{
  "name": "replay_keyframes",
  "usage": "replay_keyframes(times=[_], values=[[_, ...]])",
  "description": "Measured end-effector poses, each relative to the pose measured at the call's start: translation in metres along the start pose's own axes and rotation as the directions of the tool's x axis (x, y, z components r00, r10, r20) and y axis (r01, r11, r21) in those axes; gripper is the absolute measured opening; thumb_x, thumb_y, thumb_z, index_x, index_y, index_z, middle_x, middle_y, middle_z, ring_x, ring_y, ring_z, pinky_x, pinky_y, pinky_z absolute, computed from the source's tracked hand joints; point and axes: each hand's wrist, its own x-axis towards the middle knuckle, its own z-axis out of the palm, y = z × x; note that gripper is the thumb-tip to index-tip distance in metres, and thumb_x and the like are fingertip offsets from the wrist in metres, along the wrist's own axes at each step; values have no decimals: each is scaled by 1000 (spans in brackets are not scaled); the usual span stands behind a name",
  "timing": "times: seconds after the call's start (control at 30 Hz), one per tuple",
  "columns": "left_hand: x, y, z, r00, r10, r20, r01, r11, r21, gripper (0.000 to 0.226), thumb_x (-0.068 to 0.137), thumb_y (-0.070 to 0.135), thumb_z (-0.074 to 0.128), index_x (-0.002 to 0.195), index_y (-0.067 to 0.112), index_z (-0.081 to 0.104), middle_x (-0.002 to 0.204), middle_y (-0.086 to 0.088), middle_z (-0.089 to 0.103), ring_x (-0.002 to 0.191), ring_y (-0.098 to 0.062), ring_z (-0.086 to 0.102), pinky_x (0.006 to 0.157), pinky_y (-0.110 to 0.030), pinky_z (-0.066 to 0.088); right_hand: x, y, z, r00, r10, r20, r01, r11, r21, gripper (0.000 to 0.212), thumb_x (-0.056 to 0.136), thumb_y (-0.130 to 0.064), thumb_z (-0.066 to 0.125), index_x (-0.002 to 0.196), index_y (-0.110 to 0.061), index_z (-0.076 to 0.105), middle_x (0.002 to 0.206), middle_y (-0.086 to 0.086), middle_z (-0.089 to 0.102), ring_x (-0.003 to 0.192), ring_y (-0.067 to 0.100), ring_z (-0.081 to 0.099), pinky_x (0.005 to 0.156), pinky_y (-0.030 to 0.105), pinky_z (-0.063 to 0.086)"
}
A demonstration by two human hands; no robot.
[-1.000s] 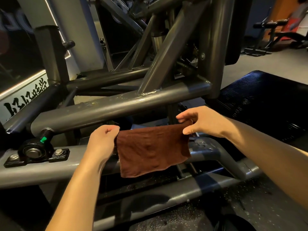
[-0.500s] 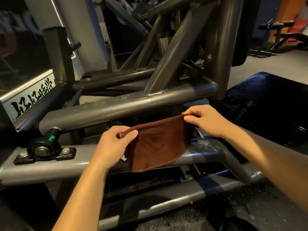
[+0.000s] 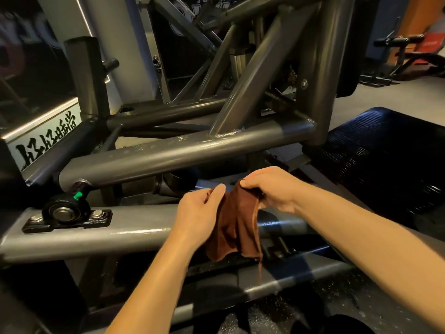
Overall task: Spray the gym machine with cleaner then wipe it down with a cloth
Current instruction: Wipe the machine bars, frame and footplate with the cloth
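My left hand [image 3: 199, 213] and right hand [image 3: 272, 189] pinch the cloth [image 3: 234, 227] by its top with their fingers [image 3: 218, 192], just above the machine [image 3: 120, 231]. If my pinch gets loose, the cloth could fall down under it.

Head camera faces forward and down, near the gym machine [image 3: 168, 153]; edges seemingly bowed.

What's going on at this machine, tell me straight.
A person faces the grey steel gym machine, holding a brown cloth in both bare hands. The left hand pinches one top corner and the right hand grips the other. The hands are close together, so the cloth hangs bunched in front of the lower frame tube. Neither hand presses it to the metal at this moment.
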Motion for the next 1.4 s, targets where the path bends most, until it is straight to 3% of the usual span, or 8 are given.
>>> replay_keyframes(times=[0.17, 0.23, 0.4, 0.53, 0.77, 1.07, 1.3, 1.4], values=[[-12, 5, 1, 984, 1, 177, 17, 995, -102, 26, 94, 54, 67, 81, 33, 75, 74, 18, 72, 70, 2, 66, 66, -15, 46, -1, -1, 5, 988, 117, 102, -134, 973, 188, 26, 108, -22, 51, 104, 0, 64, 81, 14, 72, 80, 25, 73, 75, 42, 65], [-15, 4, -1, 971, 16, 239, 1, 997, -73, 22, 88, 56, 74, 101, 38, 77, 91, 18, 76, 87, 0, 71, 83, -25, 55, -3, -5, 1, 977, 157, 147, -191, 948, 255, 41, 109, -27, 46, 118, 10, 62, 100, 25, 74, 93, 36, 75, 78, 45, 64], [-14, 3, 1, 965, 48, 259, -48, 999, -5, 40, 81, 62, 76, 118, 46, 70, 108, 26, 72, 102, 4, 66, 97, -32, 54, -11, -8, -6, 933, 209, 294, -267, 948, 172, 60, 111, -40, 36, 125, 13, 62, 119, 32, 69, 112, 41, 70, 97, 49, 57], [-8, -2, 3, 965, 21, 262, -36, 998, 54, 88, 72, 81, 72, 147, 39, 52, 134, 19, 63, 121, -1, 60, 108, -36, 49, -13, -4, -6, 908, 186, 375, -267, 947, 177, 67, 109, -47, 38, 132, 13, 59, 128, 32, 65, 122, 42, 65, 108, 50, 49], [-4, -4, -1, 979, 56, 194, -59, 998, 12, 33, 103, 28, 59, 135, 36, 67, 114, 17, 73, 107, 0, 67, 102, -35, 54, -10, 2, -18, 888, 147, 435, -216, 970, 114, 57, 105, -42, 48, 137, 4, 60, 137, 26, 62, 129, 36, 61, 115, 54, 42], [-11, -2, 4, 984, 107, 145, -97, 993, -73, 28, 93, 28, 75, 120, 35, 74, 104, 18, 75, 100, 0, 69, 91, -26, 55, -21, 12, -15, 896, 9, 445, -74, 989, 129, 42, 94, -7, 54, 134, 3, 63, 135, 18, 66, 129, 33, 62, 108, 47, 51], [-9, 3, 9, 992, 93, 86, -83, 990, -113, 19, 98, 19, 67, 103, 32, 80, 88, 17, 75, 85, 0, 70, 73, -13, 48, -8, 26, -22, 999, -19, 41, 19, 1000, -1, 28, 96, 12, 48, 114, 5, 69, 107, 24, 74, 100, 31, 73, 83, 36, 62], [-9, 9, 7, 992, 91, 83, -73, 978, -196, 18, 99, 19, 65, 105, 30, 79, 89, 15, 76, 86, 0, 70, 76, -13, 50, -4, 35, -27, 992, -110, -67, 91, 965, -245, 42, 89, 7, 65, 127, -12, 65, 123, 10, 69, 118, 25, 65, 103, 38, 54]])
